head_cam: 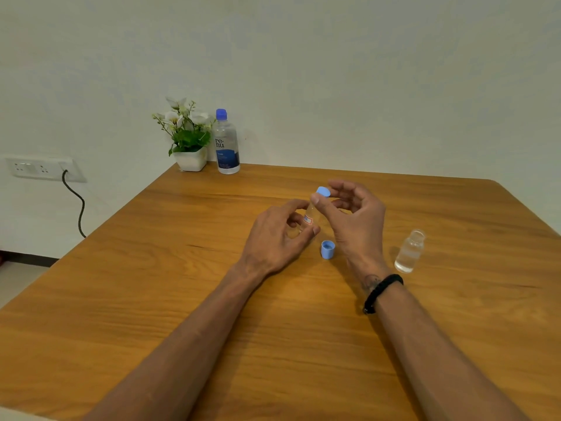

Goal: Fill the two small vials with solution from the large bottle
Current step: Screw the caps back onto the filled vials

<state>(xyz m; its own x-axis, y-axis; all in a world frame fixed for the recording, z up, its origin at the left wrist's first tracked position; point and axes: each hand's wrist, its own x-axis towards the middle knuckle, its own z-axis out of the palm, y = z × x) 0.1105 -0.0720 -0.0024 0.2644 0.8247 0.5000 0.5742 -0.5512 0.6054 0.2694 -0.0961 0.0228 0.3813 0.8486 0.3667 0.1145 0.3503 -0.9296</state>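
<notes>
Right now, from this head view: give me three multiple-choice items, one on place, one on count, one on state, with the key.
1. Where does the large bottle stand?
A. beside the plant pot at the table's far edge
B. in the left hand
C. next to the open vial

2. How many loose or held small blue caps show, not counting the bottle's?
A. one
B. two
C. three

3. The vial to the right is:
A. capped
B. lying down
C. upright, uncapped

Key: 1 A, it stands right of the pot; 2 B, one cap on the table, one cap in the right hand; 3 C, its mouth is open.
</notes>
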